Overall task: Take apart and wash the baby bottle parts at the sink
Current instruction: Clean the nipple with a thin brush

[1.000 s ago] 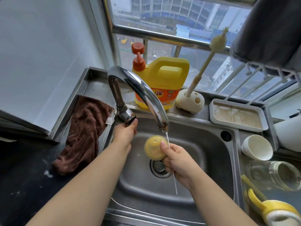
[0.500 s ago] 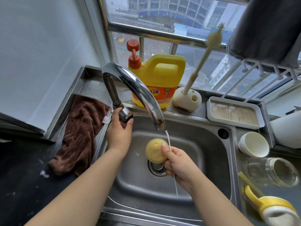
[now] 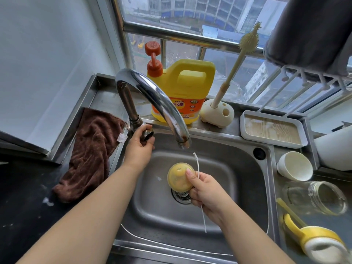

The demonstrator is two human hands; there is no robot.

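Left hand (image 3: 140, 147) reaching forward to the base of the curved chrome tap (image 3: 152, 98), fingers curled round the small metal tap knob (image 3: 147, 134). Right hand (image 3: 204, 191) held over the stainless steel sink basin (image 3: 219, 168), above the round drain strainer (image 3: 181, 196), thumb and fingers clamped on a round translucent yellow bottle part (image 3: 179, 178) together with a thin white straw brush (image 3: 199, 180). Brush running through the fist, bristled tip up toward the spout, bare end sticking out below the wrist. No water visible at the spout. Exact kind of bottle part hard to make out. Lying to the right on the counter: clear glass bottle body (image 3: 316, 198) and yellow handled collar (image 3: 314, 242), the collar cut off by the edge.
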